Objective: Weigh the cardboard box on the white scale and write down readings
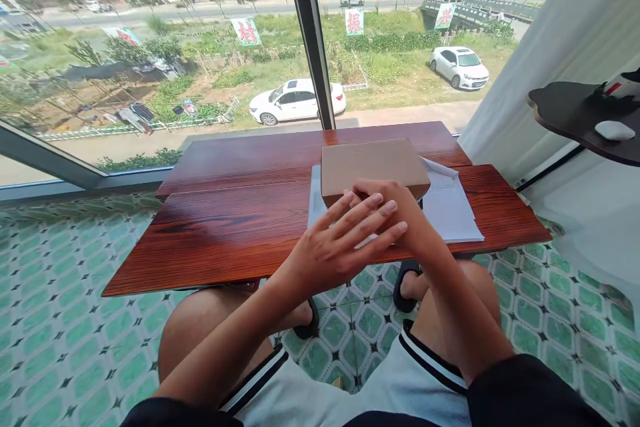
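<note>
My left hand (343, 243) is held above the table's near edge with its fingers stretched out and spread; nothing shows in it. Behind it is my right hand (395, 203), bent at the wrist and overlapped by the left fingers. Its own fingers are mostly hidden, so I cannot tell whether they hold anything. Just beyond both hands, a closed brown cardboard box (373, 163) rests on papers. White sheets (450, 213) stick out from under its right side, one corner curled up. A pale blue-grey edge (315, 197) shows at its left.
A reddish-brown wooden table (235, 220) stands before my knees, against large windows with a dark frame post (313, 40). On the right, a white curtain (535, 60) hangs beside a dark shelf (565, 103) bearing a white rounded object (615, 131). Green tiles (75, 320) cover the floor.
</note>
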